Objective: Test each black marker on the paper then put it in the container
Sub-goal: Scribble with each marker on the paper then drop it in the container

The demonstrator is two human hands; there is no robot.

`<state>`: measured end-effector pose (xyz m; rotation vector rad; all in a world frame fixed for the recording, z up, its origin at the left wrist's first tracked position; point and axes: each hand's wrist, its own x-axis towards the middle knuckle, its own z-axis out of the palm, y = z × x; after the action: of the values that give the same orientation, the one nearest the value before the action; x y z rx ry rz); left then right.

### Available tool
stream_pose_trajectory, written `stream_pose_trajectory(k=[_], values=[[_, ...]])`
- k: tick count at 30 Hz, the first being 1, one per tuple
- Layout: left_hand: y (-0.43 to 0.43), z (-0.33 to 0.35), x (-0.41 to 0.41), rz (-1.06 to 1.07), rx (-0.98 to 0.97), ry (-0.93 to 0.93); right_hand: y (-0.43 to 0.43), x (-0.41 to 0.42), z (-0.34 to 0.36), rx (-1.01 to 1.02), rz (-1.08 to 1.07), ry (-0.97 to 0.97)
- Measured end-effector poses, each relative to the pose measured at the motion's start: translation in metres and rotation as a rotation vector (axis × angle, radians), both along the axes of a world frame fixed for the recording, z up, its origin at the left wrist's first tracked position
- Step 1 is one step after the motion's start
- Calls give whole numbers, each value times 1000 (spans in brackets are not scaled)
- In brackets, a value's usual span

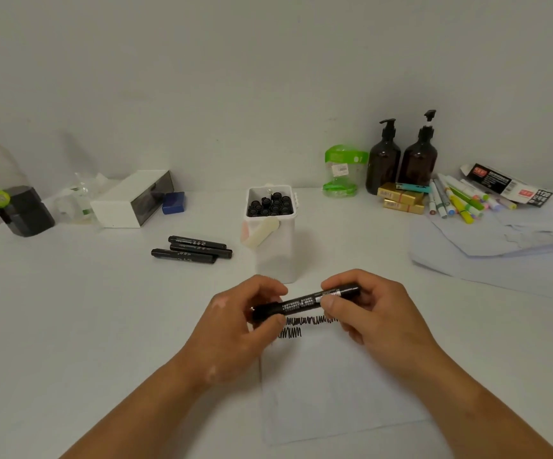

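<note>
While both forearms reach in from the bottom edge and converge over the sheet, the left hand (242, 323) and right hand (371, 309) meet at centre, knuckles up, wrists low above the table (69, 326). Between them a black marker (305, 301) lies nearly level, slightly higher at its right end, white print along the barrel. It hangs above the top of the paper (334, 385), just over two short rows of black zigzag scribbles (301, 326).

Left thumb and curled fingers pinch the marker's left end; whether that end is capped cannot be told. Right thumb and forefinger pinch the barrel toward the right end, remaining fingers curled beneath.

Just behind the hands stands the white container (273, 246), upright, its open top packed with black markers end-up. Left of it, three loose markers (191, 250) lie side by side on the table, touching.

Along the wall: two dark pump bottles (401, 160), gold boxes (401, 198), a heap of coloured pens (460, 202), a white box (129, 200), a clear bottle (0, 187) at far left.
</note>
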<state>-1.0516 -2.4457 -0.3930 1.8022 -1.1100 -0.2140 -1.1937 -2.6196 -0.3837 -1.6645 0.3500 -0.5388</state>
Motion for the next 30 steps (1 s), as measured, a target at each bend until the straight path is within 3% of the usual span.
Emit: stream_pose_trajectory(k=[3, 10, 30], values=[[1, -2, -8, -84, 48, -270, 8, 2, 1, 55, 61, -7], [-4, -3, -18, -178, 89, -313, 24, 3, -1, 54, 133, -10], [-3, 3, -29, -129, 61, -346, 26, 1, 0, 100, 234, -74]])
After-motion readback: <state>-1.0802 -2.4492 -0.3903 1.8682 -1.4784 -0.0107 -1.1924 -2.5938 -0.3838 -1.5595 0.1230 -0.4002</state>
